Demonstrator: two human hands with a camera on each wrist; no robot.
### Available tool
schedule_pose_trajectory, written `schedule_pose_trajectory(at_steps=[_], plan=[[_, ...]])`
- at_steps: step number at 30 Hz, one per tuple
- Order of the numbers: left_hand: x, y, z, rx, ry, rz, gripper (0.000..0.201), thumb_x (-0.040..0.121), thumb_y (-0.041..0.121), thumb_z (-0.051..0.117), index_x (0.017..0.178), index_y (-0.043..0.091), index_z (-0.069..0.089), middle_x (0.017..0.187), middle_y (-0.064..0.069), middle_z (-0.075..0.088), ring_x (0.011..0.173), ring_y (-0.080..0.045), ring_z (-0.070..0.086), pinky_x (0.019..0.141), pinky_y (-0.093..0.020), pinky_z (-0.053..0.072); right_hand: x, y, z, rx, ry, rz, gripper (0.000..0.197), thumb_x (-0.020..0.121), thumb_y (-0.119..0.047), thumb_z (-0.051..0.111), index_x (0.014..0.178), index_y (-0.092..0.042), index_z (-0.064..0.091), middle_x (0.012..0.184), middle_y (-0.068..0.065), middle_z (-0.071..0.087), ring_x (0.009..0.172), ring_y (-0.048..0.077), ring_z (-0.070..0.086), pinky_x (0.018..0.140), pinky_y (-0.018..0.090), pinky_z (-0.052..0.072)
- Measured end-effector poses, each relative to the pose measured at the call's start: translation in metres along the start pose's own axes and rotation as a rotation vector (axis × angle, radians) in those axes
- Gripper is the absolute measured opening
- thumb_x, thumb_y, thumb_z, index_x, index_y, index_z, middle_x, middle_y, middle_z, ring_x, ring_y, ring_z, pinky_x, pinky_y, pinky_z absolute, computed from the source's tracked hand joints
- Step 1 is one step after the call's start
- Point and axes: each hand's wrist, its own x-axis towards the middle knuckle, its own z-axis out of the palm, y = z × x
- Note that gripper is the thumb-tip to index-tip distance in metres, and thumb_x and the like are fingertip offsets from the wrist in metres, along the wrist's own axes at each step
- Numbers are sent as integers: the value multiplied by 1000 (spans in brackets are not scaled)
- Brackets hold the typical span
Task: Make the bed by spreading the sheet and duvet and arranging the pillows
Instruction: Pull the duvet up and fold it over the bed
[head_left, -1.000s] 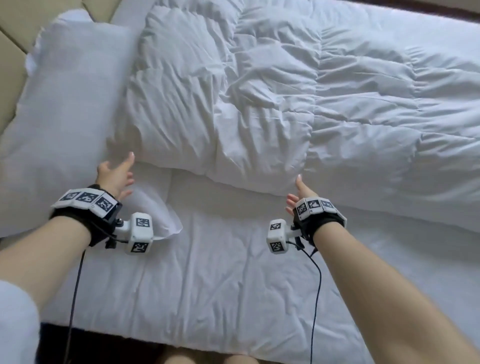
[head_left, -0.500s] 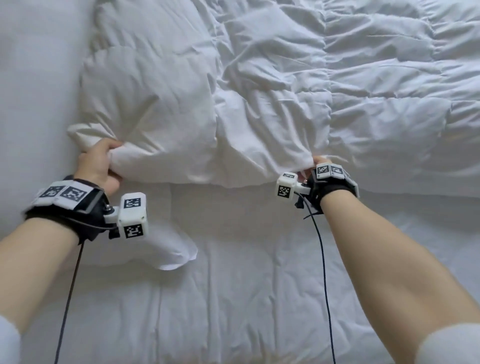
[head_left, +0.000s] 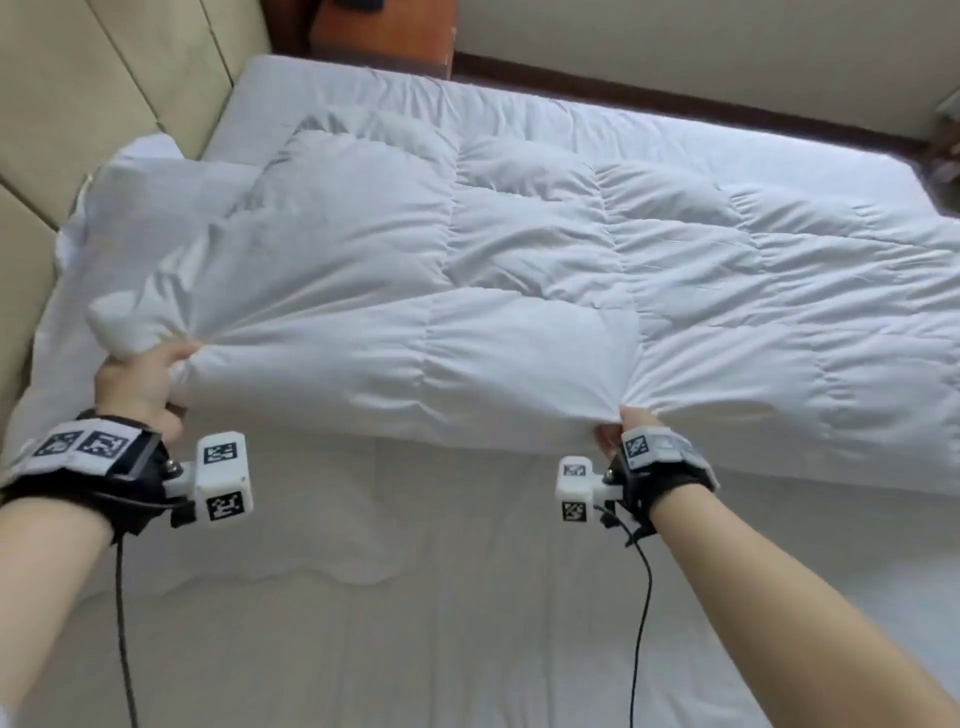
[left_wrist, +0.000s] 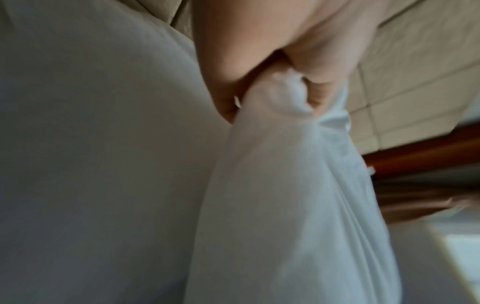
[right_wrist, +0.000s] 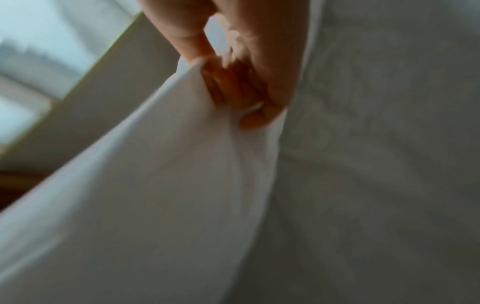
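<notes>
Two hands engaged, both on near edge of duvet (head_left: 519, 291). Left hand (head_left: 137, 382) with fingers (left_wrist: 226, 86) curled round a bunched corner; cloth wad visible between thumb and fingers in left wrist view. Right hand (head_left: 621, 434) pinching the same edge further along, fingers (right_wrist: 259, 115) closed tight on a fold in right wrist view. Edge lifted clear of the bed, taut between the two grips; probably held wide apart so the duvet comes over flat rather than rumpled.

Below and nearer than fingers: sheet (head_left: 415, 597), spread over mattress, lightly creased, uncovered on near side. Judged: sheet step done, duvet step in hand.

Beyond fingers: duvet bulk lying on far half of bed, quilted panels wrinkled. Likely next: draw toward near side to cover bare sheet.

Beyond left fingers, toward headboard (head_left: 78, 130): pillow (head_left: 130, 208), partly under duvet corner, not yet arranged. Risk: pull may drag or bury pillow.

Farthest: wooden nightstand (head_left: 384, 31), wall.
</notes>
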Motion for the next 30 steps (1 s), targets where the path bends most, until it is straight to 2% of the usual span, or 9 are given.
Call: schedule_pose_trajectory(at_steps=[4, 6, 8, 11, 15, 21, 24, 26, 30], plan=[[18, -69, -8, 418, 98, -116, 91, 60, 63, 69, 127, 4, 50, 100, -13, 63, 80, -24, 59, 53, -23, 46, 15, 41, 26, 134, -73, 187, 30, 91, -17, 50, 62, -10, 51, 69, 14, 68, 57, 20, 60, 65, 31, 46], [14, -79, 4, 477, 27, -163, 92, 72, 62, 63, 138, 3, 38, 95, -10, 58, 74, -25, 56, 48, -23, 44, 6, 28, 27, 307, -56, 179, 28, 94, -17, 47, 68, -10, 46, 65, 11, 57, 50, 19, 50, 57, 29, 42], [26, -79, 13, 435, -22, -160, 92, 75, 63, 61, 142, 8, 34, 121, -8, 57, 104, -28, 59, 70, -26, 49, -4, 6, 23, 425, -42, 171, 24, 96, -18, 46, 72, -13, 44, 66, 7, 50, 48, 15, 49, 53, 27, 40], [57, -91, 20, 561, -11, -209, 138, 21, 90, 62, 136, 15, 47, 128, -7, 56, 111, -30, 57, 97, -42, 44, -14, -13, 7, 497, -44, 88, 17, 96, -15, 48, 79, -12, 48, 66, 7, 50, 53, 15, 49, 57, 28, 43], [56, -83, 43, 368, -158, -283, 84, 35, 44, 81, 113, 19, 66, 113, -5, 68, 98, -29, 66, 79, -49, 50, -30, -7, -16, 510, -77, 65, 20, 96, -15, 49, 76, -14, 48, 51, 2, 52, 47, 12, 45, 54, 25, 40], [82, -73, 96, 525, 58, -101, 78, 42, 41, 58, 108, 1, 58, 125, -12, 60, 98, -31, 62, 87, -45, 47, -24, 50, -77, 580, -70, 120, 29, 98, -14, 42, 70, -12, 47, 33, -5, 39, 30, 7, 36, 51, 20, 27], [-34, -42, 143, 448, -52, -33, 27, 66, 30, 55, 71, 4, 47, 110, -15, 60, 83, -21, 52, 71, -33, 39, -3, 80, -122, 597, -14, 130, 31, 99, -15, 39, 68, -12, 45, 25, -5, 37, 19, 5, 31, 52, 21, 25], [-117, -41, 185, 414, -82, 129, 15, 69, 22, 58, 74, 10, 53, 100, -17, 62, 81, -18, 50, 71, -34, 40, 13, 98, -160, 584, 24, 134, 30, 99, -16, 39, 69, -13, 46, 24, -5, 39, 20, 5, 34, 52, 22, 28], [-236, -56, 274, 284, -205, 360, 22, 74, 14, 60, 60, 20, 44, 65, 2, 52, 74, -16, 51, 69, -30, 41, 39, 135, -228, 619, -27, 129, 28, 99, -18, 42, 72, -13, 50, 39, -4, 49, 49, 12, 43, 55, 25, 36]])
